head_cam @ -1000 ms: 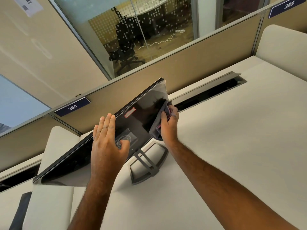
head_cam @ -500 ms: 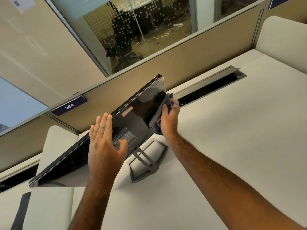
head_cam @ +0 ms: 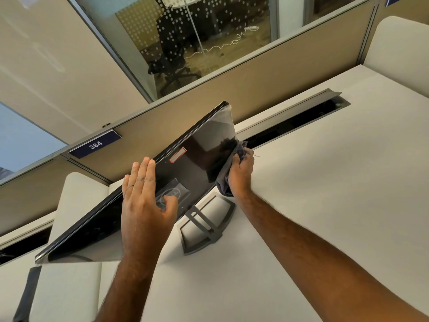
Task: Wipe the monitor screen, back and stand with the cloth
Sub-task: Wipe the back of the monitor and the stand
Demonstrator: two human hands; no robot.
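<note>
We've got the left hand (head_cam: 145, 203) flat, fingers straight, bracing the monitor (head_cam: 185, 180) on the desk (head_cam: 325, 182) so it can't swivel, while the right hand (head_cam: 241, 175) clutches the cloth (head_cam: 224, 182) against its right edge

Both bare forearms reach forward and up. The left hand (head_cam: 144, 201) lies flat with its fingers straight and together, the thumb spread to the side. The right hand (head_cam: 240, 174) is extended farther out, its fingers curled tight in a grip.
</note>
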